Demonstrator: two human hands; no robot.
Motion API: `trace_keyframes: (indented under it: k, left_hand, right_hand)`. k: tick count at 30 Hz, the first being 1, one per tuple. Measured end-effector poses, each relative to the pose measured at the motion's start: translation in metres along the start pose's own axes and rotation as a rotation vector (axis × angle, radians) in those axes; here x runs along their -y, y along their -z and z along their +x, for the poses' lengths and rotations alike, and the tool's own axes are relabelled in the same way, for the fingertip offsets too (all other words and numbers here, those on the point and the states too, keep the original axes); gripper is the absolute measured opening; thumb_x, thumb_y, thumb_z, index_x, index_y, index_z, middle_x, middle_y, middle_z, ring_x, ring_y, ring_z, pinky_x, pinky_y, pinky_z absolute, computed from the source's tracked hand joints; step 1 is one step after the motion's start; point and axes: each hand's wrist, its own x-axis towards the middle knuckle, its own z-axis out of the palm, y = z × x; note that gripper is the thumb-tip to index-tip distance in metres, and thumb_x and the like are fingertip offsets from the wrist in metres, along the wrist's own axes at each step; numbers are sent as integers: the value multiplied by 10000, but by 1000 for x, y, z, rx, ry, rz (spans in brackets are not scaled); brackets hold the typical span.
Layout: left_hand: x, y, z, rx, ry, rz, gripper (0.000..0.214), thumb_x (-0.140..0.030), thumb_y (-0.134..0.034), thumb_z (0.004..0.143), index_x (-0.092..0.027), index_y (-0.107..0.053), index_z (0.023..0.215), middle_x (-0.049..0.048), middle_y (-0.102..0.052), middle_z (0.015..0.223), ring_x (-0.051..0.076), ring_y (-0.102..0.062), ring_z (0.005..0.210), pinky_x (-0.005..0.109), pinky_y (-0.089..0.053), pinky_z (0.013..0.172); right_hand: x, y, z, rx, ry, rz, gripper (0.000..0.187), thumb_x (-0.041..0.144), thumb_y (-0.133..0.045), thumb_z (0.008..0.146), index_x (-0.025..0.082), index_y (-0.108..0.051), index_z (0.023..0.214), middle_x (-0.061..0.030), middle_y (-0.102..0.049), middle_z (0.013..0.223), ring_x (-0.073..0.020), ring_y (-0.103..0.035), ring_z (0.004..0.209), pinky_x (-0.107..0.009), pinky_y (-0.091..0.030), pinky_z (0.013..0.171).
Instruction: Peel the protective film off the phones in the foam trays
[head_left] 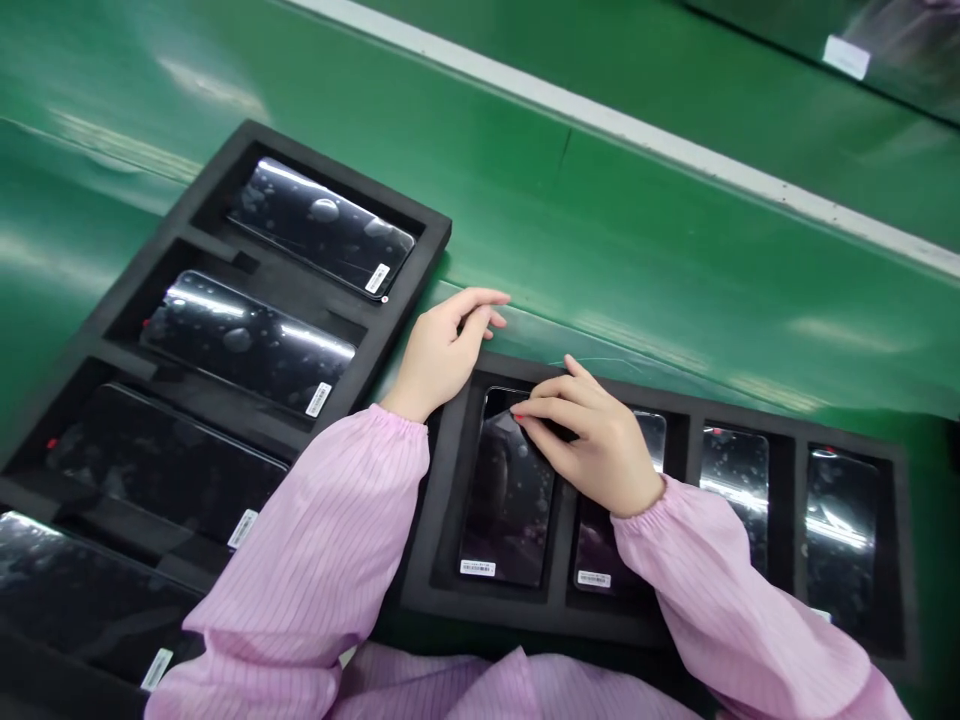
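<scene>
My right hand [600, 440] is closed in a pinch on the red-tabbed corner of a clear protective film [510, 425], at the top of a dark phone screen [506, 500]. That corner looks lifted off the glass. The screen lies in the leftmost slot of the right black foam tray [559, 600] and bears a white barcode label [478, 568] at its lower end. Beyond the tray's upper left corner, my left hand [450, 345] hovers with nothing in it, fingers loosely extended and apart. My right hand and sleeve partly cover a neighbouring screen [592, 545].
At left a second black foam tray [405, 215] holds several labelled screens, such as the top one [322, 225]. Two more screens [735, 470] lie in the right tray's far slots. A pale strip [637, 135] crosses the green table [525, 200]. A dark panel [892, 60] is at upper right.
</scene>
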Motion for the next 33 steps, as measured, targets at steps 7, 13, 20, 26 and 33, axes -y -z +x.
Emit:
trace_keyframes:
  k: [7,13,20,26,33]
  left_hand:
    - [0,0,-1,8,-22,-9,252,-146,-464,930,-170,-678,1062,16,-722,884,124,-661,770,250,-529,764]
    - [11,5,2,-97,-119,35,298,-135,-489,895,-208,-608,1158,57,-688,1137,181,-648,1072,328,-499,984]
    - [25,17,8,-136,-120,122,405,-180,-482,902,-268,-463,1297,68,-528,1418,206,-477,1345,361,-405,1110]
    - [20,19,11,-143,-92,146,358,-192,-472,900,-256,-500,1251,70,-584,1345,212,-527,1294,364,-443,1077]
    - [12,20,9,-62,-84,188,339,-173,-461,900,-244,-551,1220,51,-667,1192,179,-612,1150,330,-482,1015]
  right_hand:
    - [-6,24,-5,72,-19,174,182,24,-541,799,200,-572,762,-22,-699,914,-176,-684,1000,-357,-533,994]
    - [-19,32,-8,85,-131,353,185,30,-572,736,205,-518,712,22,-717,836,-164,-716,892,-377,-508,1036]
    - [-23,33,-9,78,-162,393,174,47,-565,719,209,-511,688,9,-715,817,-177,-713,865,-408,-507,1031]
    - [-21,33,-7,95,-245,466,174,54,-552,744,217,-507,705,-2,-716,832,-185,-714,858,-422,-489,1053]
    - [-19,32,-9,115,-295,502,190,36,-534,756,218,-495,717,-11,-707,908,-183,-708,778,-409,-555,935]
